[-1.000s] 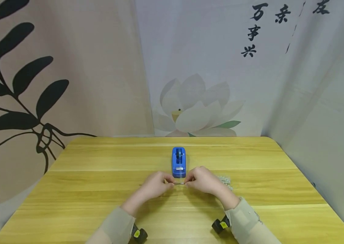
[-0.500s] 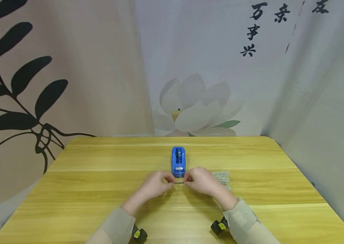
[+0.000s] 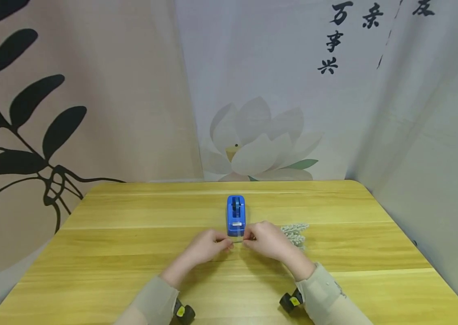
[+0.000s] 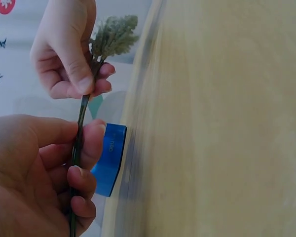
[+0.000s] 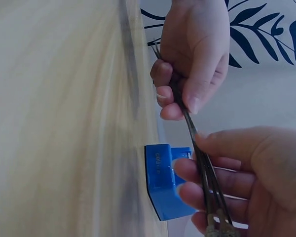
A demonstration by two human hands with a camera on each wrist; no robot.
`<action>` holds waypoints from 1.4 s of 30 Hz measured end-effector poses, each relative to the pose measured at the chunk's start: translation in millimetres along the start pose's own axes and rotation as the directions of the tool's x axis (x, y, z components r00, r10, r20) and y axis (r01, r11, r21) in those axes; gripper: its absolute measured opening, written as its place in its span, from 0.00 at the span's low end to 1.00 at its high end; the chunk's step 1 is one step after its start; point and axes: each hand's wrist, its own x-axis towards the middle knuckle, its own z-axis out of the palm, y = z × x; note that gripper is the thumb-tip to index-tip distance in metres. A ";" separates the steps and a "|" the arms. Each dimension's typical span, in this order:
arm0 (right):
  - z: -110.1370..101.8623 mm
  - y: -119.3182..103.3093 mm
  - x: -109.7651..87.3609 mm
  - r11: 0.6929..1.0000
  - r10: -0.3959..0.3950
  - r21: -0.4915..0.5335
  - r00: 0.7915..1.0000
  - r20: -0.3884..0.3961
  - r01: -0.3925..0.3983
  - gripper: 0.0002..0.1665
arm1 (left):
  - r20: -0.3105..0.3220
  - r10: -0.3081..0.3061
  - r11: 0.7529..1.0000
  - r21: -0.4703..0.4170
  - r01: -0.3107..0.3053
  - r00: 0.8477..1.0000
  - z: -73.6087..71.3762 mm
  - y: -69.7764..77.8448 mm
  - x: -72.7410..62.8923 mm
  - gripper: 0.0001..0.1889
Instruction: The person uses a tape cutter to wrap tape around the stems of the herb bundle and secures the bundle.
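Observation:
A small bunch of pale green, dried-looking flowers [image 3: 294, 235] with thin dark stems [image 4: 77, 143] is held level between both hands, above the table. My left hand [image 3: 206, 246] pinches the stems toward their bare end, its other fingers curled beneath them. Nearer the flower heads, my right hand [image 3: 267, 241] pinches the same stems between thumb and fingers. Just beyond the fingertips stands a blue tape dispenser [image 3: 235, 215]. A strip of clear tape seems to run from its front edge to the stems, though its end is too small to make out.
The wooden table [image 3: 131, 216] reaches back to a printed curtain [image 3: 261, 90] that hangs behind it and along the sides. Black wrist cameras [image 3: 290, 301] sit under both sleeves.
More of the flower heads shows beside the right hand than a second ago, as if the bunch has turned. Both hands keep their grip and almost the same place.

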 end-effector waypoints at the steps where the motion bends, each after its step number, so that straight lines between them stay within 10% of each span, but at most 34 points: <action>1: -0.3 -0.1 0.1 1.000 0.005 0.012 1.000 0.002 -0.005 0.04 | -0.004 0.003 1.000 0.000 -0.003 1.000 -0.2 -0.3 0.2 0.13; 42: 5.6 2.9 3.2 0.998 0.020 -0.059 0.999 -0.041 -0.022 0.07 | -0.172 -0.029 0.998 0.049 0.038 0.985 2.6 3.9 3.0 0.04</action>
